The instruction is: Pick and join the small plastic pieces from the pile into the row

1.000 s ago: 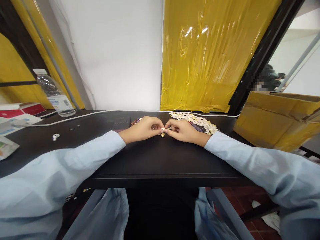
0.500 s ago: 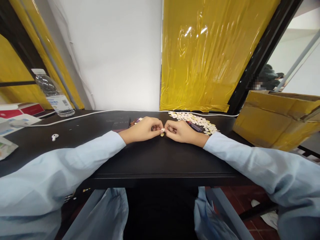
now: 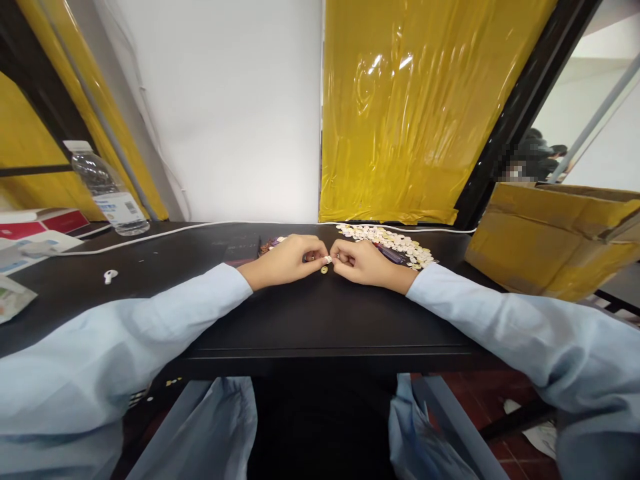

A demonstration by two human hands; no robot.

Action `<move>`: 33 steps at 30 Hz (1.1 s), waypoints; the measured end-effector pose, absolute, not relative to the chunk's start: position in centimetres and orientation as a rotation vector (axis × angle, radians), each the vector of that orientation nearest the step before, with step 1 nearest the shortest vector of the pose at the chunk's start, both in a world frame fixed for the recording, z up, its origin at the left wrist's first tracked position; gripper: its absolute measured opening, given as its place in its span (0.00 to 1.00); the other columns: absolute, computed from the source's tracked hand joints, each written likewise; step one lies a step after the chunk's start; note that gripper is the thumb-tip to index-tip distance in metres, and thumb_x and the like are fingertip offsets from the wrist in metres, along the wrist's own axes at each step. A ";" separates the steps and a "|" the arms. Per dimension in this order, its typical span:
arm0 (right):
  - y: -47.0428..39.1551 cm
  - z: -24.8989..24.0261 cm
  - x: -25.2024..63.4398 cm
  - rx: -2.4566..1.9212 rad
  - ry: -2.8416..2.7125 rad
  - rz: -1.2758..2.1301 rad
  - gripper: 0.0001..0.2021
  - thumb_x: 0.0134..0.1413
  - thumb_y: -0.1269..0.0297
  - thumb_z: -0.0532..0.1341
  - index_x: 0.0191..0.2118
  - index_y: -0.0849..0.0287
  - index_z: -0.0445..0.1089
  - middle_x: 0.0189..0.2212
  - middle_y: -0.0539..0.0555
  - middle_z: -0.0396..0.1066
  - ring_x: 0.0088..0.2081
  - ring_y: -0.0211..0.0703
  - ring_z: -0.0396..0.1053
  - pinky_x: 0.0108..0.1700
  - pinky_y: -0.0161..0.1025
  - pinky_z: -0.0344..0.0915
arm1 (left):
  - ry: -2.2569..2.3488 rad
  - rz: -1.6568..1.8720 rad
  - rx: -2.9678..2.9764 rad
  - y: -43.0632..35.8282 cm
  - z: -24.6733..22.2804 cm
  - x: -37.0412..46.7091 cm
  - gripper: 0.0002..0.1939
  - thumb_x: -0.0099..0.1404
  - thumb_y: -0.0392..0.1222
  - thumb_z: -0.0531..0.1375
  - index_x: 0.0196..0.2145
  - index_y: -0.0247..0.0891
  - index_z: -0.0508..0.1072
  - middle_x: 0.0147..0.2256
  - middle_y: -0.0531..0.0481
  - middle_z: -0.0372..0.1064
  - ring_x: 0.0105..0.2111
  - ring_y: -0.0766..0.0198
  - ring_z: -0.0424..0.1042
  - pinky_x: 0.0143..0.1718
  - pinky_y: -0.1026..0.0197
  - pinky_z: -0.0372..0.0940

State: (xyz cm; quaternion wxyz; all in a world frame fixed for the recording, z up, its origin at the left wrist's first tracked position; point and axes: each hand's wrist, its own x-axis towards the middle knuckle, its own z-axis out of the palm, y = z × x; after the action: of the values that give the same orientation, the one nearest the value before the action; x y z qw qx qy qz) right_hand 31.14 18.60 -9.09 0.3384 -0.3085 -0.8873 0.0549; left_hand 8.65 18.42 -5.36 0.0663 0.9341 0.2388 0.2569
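Observation:
My left hand (image 3: 295,260) is closed, thumb and forefinger pinching a small white piece (image 3: 328,260) above the black table. From the other side my right hand (image 3: 357,262) meets it, its curled fingertips pressed together at the same piece. The piece is too small to name more exactly. Just below the fingertips is a small round yellow piece (image 3: 325,270). Behind my right hand spreads a heap of small flat white and yellow pieces (image 3: 400,241), with a dark slim object (image 3: 391,253) beside it. Small reddish and purple bits (image 3: 267,245) show behind my left hand, partly covered.
A white cable (image 3: 200,225) runs along the table's back. On the left are a clear water bottle (image 3: 113,193), a white earbud (image 3: 110,275) and a red-and-white box (image 3: 50,223). A cardboard box (image 3: 540,240) stands at the right. Another person (image 3: 535,153) is in the distance.
My fingertips have parted slightly, with my right hand a little further right, so more of the white piece shows between them. Little else differs.

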 end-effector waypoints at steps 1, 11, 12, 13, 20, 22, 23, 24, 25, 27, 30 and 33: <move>18.6 -9.1 31.1 -0.805 -2.313 0.139 0.01 0.55 0.67 0.58 0.33 0.57 0.66 0.20 0.43 0.60 0.22 0.33 0.58 0.29 0.32 0.53 | 0.719 0.776 2.825 18.4 -5.4 8.7 0.11 0.71 0.43 0.58 0.33 0.37 0.75 0.33 0.51 0.73 0.32 0.65 0.70 0.36 0.62 0.60; 18.6 -9.0 31.2 -0.835 -2.324 0.183 0.05 0.59 0.63 0.59 0.37 0.58 0.69 0.19 0.43 0.61 0.22 0.33 0.59 0.29 0.32 0.54 | 0.783 0.728 2.851 18.6 -5.4 8.5 0.11 0.71 0.44 0.58 0.35 0.36 0.76 0.32 0.50 0.73 0.31 0.64 0.69 0.35 0.61 0.59; 18.6 -9.0 31.2 -0.837 -2.323 0.178 0.06 0.60 0.61 0.59 0.37 0.58 0.69 0.19 0.43 0.60 0.22 0.33 0.58 0.29 0.33 0.54 | 0.774 0.719 2.859 18.6 -5.4 8.5 0.11 0.71 0.43 0.58 0.34 0.37 0.76 0.33 0.50 0.73 0.32 0.64 0.70 0.35 0.61 0.60; 18.5 -8.9 31.2 -0.839 -2.323 0.169 0.06 0.61 0.61 0.59 0.37 0.58 0.69 0.19 0.43 0.60 0.22 0.33 0.58 0.29 0.33 0.53 | 0.762 0.710 2.867 18.5 -5.4 8.5 0.11 0.70 0.43 0.58 0.34 0.37 0.76 0.33 0.50 0.73 0.32 0.64 0.70 0.36 0.61 0.60; 18.4 -8.9 31.0 -0.832 -2.329 0.160 0.02 0.57 0.67 0.58 0.33 0.57 0.65 0.20 0.43 0.60 0.22 0.33 0.58 0.29 0.33 0.52 | 0.771 0.684 2.895 18.5 -5.3 8.5 0.08 0.68 0.40 0.58 0.33 0.37 0.75 0.33 0.49 0.72 0.32 0.63 0.69 0.35 0.61 0.60; 18.5 -9.0 31.1 -0.841 -2.283 0.195 0.01 0.55 0.68 0.57 0.32 0.57 0.65 0.19 0.43 0.60 0.22 0.33 0.57 0.29 0.33 0.53 | 0.816 0.703 2.884 18.7 -5.4 8.3 0.07 0.67 0.39 0.57 0.34 0.36 0.75 0.32 0.49 0.72 0.31 0.63 0.69 0.34 0.61 0.60; 18.6 -9.0 31.1 -0.851 -2.258 0.207 0.01 0.54 0.68 0.58 0.32 0.57 0.65 0.19 0.43 0.60 0.22 0.33 0.57 0.29 0.33 0.53 | 0.849 0.719 2.868 18.8 -5.4 8.1 0.07 0.66 0.39 0.57 0.34 0.36 0.75 0.32 0.50 0.72 0.30 0.64 0.68 0.34 0.62 0.60; 18.6 -9.0 31.2 -0.870 -2.237 0.208 0.01 0.53 0.68 0.58 0.31 0.57 0.66 0.19 0.43 0.60 0.22 0.33 0.57 0.29 0.33 0.53 | 0.884 0.737 2.851 19.0 -5.4 7.9 0.06 0.65 0.38 0.57 0.33 0.36 0.74 0.31 0.50 0.71 0.30 0.64 0.68 0.33 0.62 0.60; 18.6 -8.9 31.2 -0.896 -2.221 0.199 0.01 0.52 0.68 0.59 0.31 0.58 0.67 0.20 0.43 0.61 0.22 0.33 0.58 0.30 0.33 0.53 | 0.916 0.756 2.836 19.1 -5.5 7.8 0.06 0.65 0.38 0.58 0.34 0.36 0.74 0.31 0.50 0.71 0.29 0.64 0.68 0.33 0.62 0.60; 18.6 -8.8 31.2 -0.968 -2.195 0.164 0.02 0.52 0.67 0.59 0.31 0.58 0.68 0.20 0.44 0.63 0.23 0.34 0.60 0.30 0.33 0.54 | 0.961 0.767 2.821 19.3 -5.5 7.6 0.06 0.64 0.38 0.58 0.34 0.36 0.75 0.31 0.50 0.72 0.30 0.64 0.68 0.33 0.62 0.61; 18.6 -8.4 31.2 -1.092 -2.156 0.126 0.05 0.54 0.64 0.60 0.30 0.58 0.69 0.21 0.46 0.65 0.24 0.35 0.60 0.30 0.34 0.53 | 1.018 0.730 2.818 19.4 -5.6 7.6 0.08 0.63 0.37 0.57 0.37 0.36 0.76 0.34 0.48 0.74 0.32 0.62 0.70 0.35 0.62 0.62; 18.7 -8.1 31.2 -1.204 -2.127 0.107 0.07 0.54 0.63 0.60 0.27 0.58 0.68 0.21 0.47 0.66 0.24 0.36 0.60 0.30 0.35 0.52 | 1.052 0.707 2.826 19.4 -5.5 7.7 0.09 0.63 0.37 0.57 0.39 0.36 0.77 0.35 0.47 0.75 0.33 0.61 0.72 0.35 0.61 0.63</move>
State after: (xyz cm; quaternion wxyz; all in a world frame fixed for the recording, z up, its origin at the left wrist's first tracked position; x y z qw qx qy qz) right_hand 31.23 18.68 -8.14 0.3405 -0.4626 -0.8176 0.0412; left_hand 7.69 19.41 -5.49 0.0222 0.9122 0.3395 0.2283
